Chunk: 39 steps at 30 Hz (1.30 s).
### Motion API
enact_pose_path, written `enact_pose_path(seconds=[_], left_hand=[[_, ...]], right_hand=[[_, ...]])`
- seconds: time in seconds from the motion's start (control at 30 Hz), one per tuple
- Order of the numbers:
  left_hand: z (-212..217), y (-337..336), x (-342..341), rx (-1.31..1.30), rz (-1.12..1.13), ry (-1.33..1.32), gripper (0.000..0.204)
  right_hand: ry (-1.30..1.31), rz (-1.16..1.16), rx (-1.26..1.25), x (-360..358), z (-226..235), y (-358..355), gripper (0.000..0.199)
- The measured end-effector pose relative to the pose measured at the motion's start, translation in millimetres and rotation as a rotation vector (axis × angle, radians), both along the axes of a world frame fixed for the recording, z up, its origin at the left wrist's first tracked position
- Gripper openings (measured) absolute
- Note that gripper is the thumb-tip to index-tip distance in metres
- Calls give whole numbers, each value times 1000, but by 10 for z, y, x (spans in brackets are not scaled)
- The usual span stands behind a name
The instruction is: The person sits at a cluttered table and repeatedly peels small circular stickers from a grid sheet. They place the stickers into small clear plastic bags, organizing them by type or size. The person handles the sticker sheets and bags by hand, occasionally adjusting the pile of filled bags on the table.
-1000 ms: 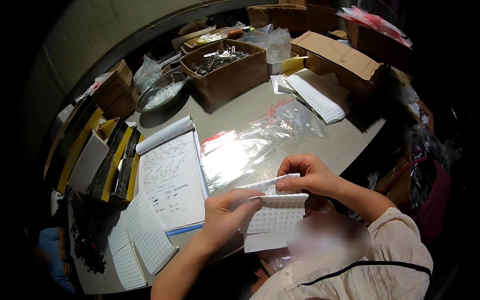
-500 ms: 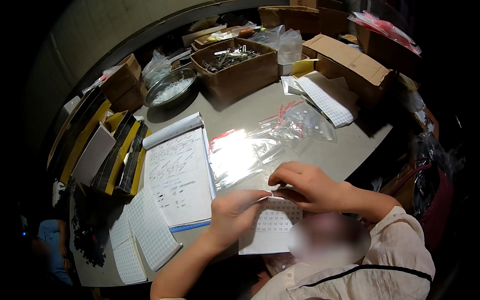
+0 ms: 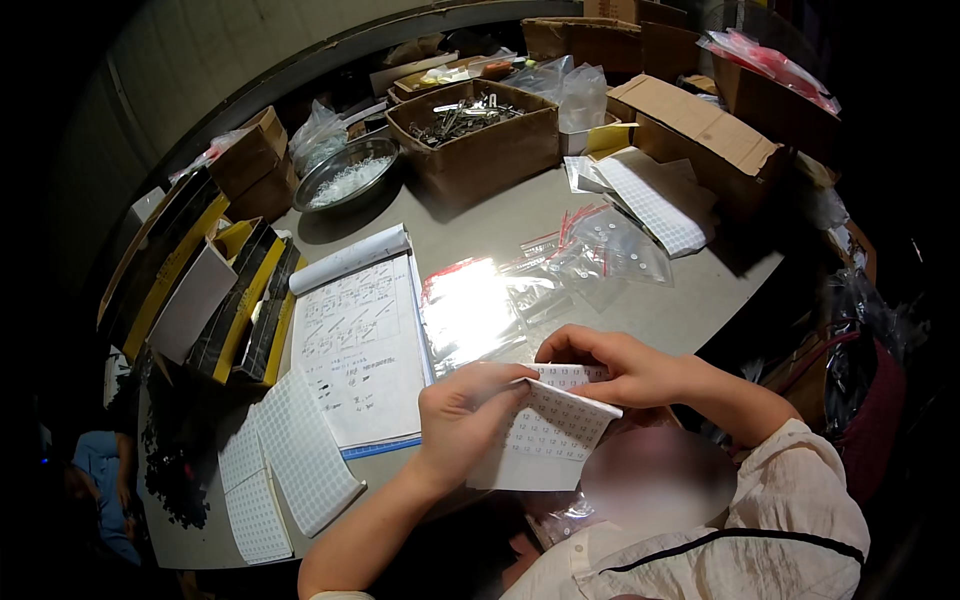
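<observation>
A white sheet of small round printed stickers point(image 3: 556, 426) is folded over at its top near the table's front edge. My left hand point(image 3: 460, 418) pinches the fold at its left end, thumb and fingers pressed together. On the right, my right hand point(image 3: 622, 368) has its fingers closed on the flap that shows behind the fold; some fingertips are hidden by the paper. Just beyond my hands lie clear zip bags point(image 3: 475, 310) with red edges, glaring under the light. Some bags point(image 3: 615, 250) farther right hold small white discs.
An open notebook point(image 3: 350, 350) with handwriting lies left, beside more sticker sheets point(image 3: 310, 455). Black-and-yellow boxes point(image 3: 235, 310) stand at far left. Behind are a bowl of clear bits point(image 3: 345, 180), a carton of metal parts point(image 3: 480, 155) and another carton point(image 3: 700, 125). A person in blue point(image 3: 105, 480) is lower left.
The sheet's fold has opened into a wider flap, showing more rows of stickers behind it. The sheet has tilted, its right end dropping. My right hand has shifted slightly right.
</observation>
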<state>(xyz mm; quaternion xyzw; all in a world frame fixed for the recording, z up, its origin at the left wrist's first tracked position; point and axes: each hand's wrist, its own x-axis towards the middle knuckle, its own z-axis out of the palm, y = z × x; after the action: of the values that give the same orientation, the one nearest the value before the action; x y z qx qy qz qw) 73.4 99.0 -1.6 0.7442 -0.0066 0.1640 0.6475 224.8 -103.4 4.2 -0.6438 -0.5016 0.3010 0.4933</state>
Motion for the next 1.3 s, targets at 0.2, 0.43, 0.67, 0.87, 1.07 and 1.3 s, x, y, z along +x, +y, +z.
enact_pose_path(seconds=[0.2, 0.43, 0.67, 0.87, 1.07, 1.3], left_hand=[[38, 46, 29, 39, -85, 58, 18], [73, 21, -10, 17, -116, 121, 19], [13, 54, -7, 301, -71, -39, 27], [-13, 35, 1, 453, -83, -140, 25], [3, 24, -1, 519, -81, -151, 26], [-37, 22, 10, 406, -56, -57, 26]], right_hand=[[204, -143, 36, 16, 63, -58, 45], [246, -183, 38, 40, 120, -130, 35], [-296, -155, 118, 84, 33, -114, 29], [-666, -84, 72, 45, 224, -44, 20], [-671, -90, 34, 52, 214, -42, 21], [-888, -192, 147, -58, 99, -33, 23]])
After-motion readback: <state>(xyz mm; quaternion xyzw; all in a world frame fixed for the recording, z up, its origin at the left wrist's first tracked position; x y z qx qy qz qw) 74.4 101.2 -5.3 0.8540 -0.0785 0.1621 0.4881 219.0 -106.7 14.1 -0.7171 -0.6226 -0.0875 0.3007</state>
